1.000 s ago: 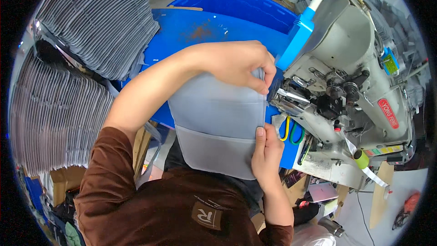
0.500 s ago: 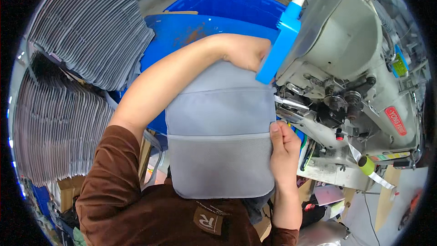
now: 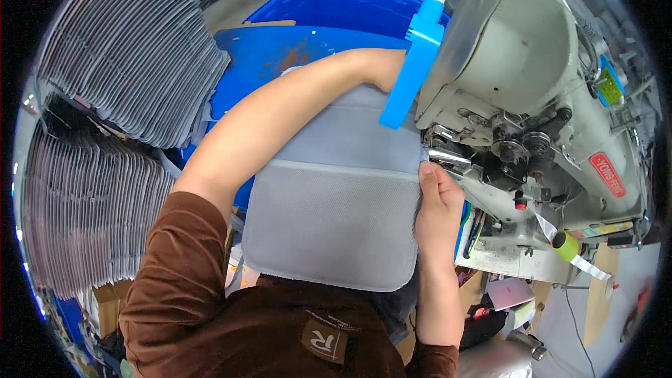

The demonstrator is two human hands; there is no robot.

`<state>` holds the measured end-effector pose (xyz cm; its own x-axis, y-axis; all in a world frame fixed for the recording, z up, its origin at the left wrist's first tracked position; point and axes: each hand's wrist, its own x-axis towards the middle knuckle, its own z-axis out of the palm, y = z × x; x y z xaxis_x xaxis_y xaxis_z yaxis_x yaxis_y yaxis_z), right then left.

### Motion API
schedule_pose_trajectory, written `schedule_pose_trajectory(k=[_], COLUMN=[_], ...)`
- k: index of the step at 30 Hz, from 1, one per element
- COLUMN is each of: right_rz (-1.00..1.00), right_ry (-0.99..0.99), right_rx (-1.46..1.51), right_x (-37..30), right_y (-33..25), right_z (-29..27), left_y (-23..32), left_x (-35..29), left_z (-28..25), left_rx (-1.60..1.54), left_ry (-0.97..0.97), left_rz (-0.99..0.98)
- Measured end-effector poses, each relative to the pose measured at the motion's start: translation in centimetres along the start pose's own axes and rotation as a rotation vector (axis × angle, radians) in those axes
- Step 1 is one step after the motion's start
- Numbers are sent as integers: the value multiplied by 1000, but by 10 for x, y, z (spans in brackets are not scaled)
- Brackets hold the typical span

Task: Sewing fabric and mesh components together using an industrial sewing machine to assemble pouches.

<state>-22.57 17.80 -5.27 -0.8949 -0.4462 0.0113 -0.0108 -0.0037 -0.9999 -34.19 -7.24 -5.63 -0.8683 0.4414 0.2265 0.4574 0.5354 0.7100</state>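
Note:
A grey fabric panel [image 3: 336,224] with a mesh pocket on its near part lies in front of me, its right edge at the sewing machine [image 3: 518,161]. My right hand [image 3: 439,203] is closed on that edge, thumb on top, just below the machine's metal guide [image 3: 448,159]. Reaching across the far end of the panel, my left hand [image 3: 389,70] goes behind a blue nozzle-like attachment [image 3: 411,70] on a white hose. Its fingers are hidden there, so its grip does not show.
Tall stacks of grey panels [image 3: 126,56] rise on the left. Beyond my left arm are a blue work surface [image 3: 259,52] and a blue bin [image 3: 343,3]. White tape [image 3: 589,268] runs from the machine at right. A metal flask [image 3: 528,343] stands at lower right.
The panel has moved away from me along the machine's edge. My right hand has gone forward with it, while my left hand has slipped further behind the blue attachment.

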Motion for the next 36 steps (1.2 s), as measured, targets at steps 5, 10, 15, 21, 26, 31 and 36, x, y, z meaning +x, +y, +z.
schedule_pose_trajectory(k=[5,10,15,21,26,31,36], right_rz=[-9,-164,-137,-180,-191,-255,-142], right_ry=[41,104,110,122,131,115,66], right_rx=[0,-164,-98,-119,-74,-90,-177], right_x=[1,3,9,10,12,11,3], right_y=[14,21,11,9,15,23,12], right_z=[-3,3,8,1,5,12,-2], left_y=[23,97,177,179,139,129,157], left_x=[-4,-75,-93,-93,-72,-77,-77], left_z=[15,-10,-25,-16,-2,-14,6], left_rx=[218,254,-399,-400,61,181,392], left_ry=[329,701,854,452,787,911,843], left_rz=[131,-180,44,88,36,163,-24])
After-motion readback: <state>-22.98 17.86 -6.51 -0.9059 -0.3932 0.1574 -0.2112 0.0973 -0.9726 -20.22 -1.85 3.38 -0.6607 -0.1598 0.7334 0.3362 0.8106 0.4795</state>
